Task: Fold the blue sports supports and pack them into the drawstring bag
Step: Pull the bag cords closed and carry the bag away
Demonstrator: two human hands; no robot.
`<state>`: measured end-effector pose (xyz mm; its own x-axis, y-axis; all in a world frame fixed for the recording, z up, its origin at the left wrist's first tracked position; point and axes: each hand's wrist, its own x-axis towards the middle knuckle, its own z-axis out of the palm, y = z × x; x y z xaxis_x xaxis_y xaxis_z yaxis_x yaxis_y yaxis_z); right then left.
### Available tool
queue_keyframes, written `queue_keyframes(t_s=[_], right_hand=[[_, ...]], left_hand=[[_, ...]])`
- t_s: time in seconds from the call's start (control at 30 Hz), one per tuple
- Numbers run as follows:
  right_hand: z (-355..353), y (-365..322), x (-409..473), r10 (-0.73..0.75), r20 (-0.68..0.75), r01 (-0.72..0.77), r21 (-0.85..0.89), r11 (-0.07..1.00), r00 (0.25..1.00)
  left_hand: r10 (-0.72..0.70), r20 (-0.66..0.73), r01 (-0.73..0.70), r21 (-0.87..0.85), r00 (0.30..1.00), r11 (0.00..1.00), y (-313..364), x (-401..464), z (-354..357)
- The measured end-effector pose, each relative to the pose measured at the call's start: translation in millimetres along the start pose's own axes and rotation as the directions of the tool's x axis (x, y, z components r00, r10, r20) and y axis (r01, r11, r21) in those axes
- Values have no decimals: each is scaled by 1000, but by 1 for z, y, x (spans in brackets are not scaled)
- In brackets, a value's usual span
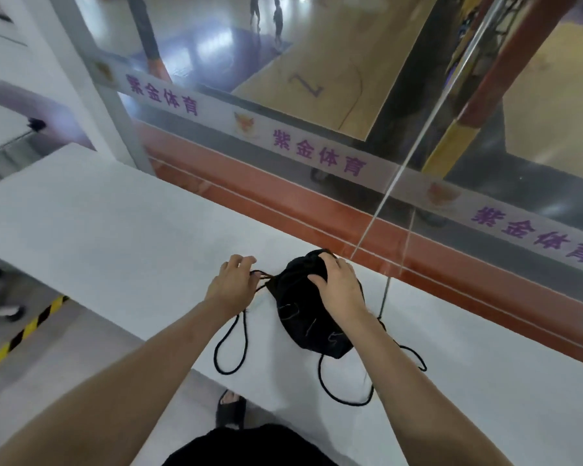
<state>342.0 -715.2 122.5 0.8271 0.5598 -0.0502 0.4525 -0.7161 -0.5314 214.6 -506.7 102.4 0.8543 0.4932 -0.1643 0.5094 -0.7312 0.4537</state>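
Note:
A black drawstring bag lies bulging on the white ledge, its gathered mouth pointing left. My left hand pinches the black cord right at the mouth. My right hand presses down on top of the bag, fingers gripping the cloth. Loose loops of cord trail toward me over the ledge's near edge. No blue sports support shows anywhere; what is inside the bag is hidden.
A glass wall with a banner of purple characters rises just behind the ledge, looking onto a sports court with two distant people. Below the ledge are my sandalled foot and yellow-black floor tape.

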Motion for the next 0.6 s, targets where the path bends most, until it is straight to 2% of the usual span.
queue_keyframes(t_s=[0.1,0.3,0.4,0.5,0.6], right_hand=[[-14,-21,-3,-148,-21,150,70,986,989],[-17,-79,-13,-396,-43,397,36,917,917],[-14,-123,-25,-490,12,486,101,868,872],[-7,-174,-42,-601,53,591,131,796,797],[8,-233,-69,-678,113,643,237,729,726]], left_hand=[[-78,-92,74,-46,993,996,-7,-26,-19],[-225,-236,219,-51,945,974,-35,-88,-57],[-290,-327,278,-81,900,957,-58,-125,-75],[-360,-396,331,-140,845,933,-87,-166,-93],[-446,-448,409,-184,775,894,-120,-216,-114]])
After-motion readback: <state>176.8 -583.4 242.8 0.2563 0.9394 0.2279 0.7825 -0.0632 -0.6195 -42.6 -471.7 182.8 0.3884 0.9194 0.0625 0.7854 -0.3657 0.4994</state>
